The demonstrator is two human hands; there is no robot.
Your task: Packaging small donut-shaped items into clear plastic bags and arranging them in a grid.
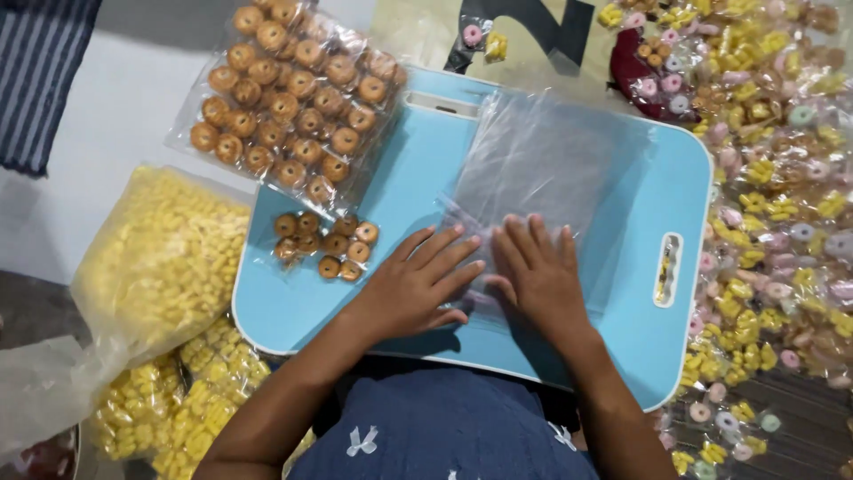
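Both hands (418, 284) (538, 280), fingers spread, press flat plastic bags (542, 164) stretching lengthwise away from them.

Both hands lie flat, side by side, on a stack of clear plastic bags (542, 169) on the light blue rounded lap desk (649, 329). A small packet of round brown biscuits (324, 240) lies on the desk's left part, with a larger clear sheet of brown biscuit packets (293, 98) behind it. A big bag of yellow snacks (160, 253) lies left of the desk, and packets of pink and yellow sweets (782, 213) lie to its right.
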